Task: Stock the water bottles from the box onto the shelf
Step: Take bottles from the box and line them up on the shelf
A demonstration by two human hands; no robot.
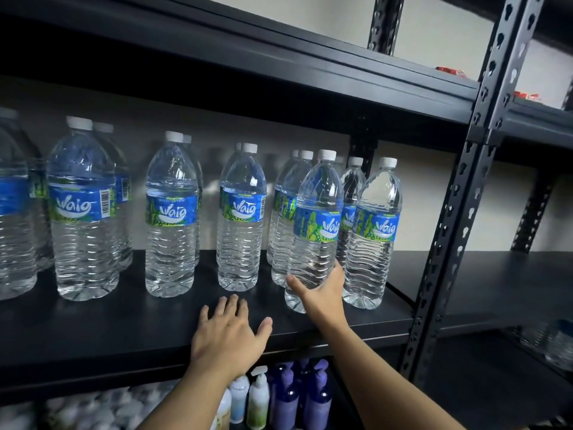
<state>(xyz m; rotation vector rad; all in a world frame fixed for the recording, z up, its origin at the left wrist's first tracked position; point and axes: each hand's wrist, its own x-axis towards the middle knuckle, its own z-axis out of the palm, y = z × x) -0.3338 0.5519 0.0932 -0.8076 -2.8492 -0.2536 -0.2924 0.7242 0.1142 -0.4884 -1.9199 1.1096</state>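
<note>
Several clear water bottles with blue labels and white caps stand in rows on the black shelf (pixel 124 330). My right hand (pixel 322 293) grips the lower part of one water bottle (pixel 316 225), which leans slightly right near the shelf's front, beside another bottle (pixel 373 231) at the right end. My left hand (pixel 228 333) lies flat on the shelf's front edge, fingers spread, holding nothing. The box is not in view.
A black slotted upright (pixel 455 193) bounds the shelf on the right. Another shelf board (pixel 279 57) runs overhead. Purple and white pump bottles (pixel 288 395) stand on the level below. The neighbouring rack (pixel 496 283) is at right.
</note>
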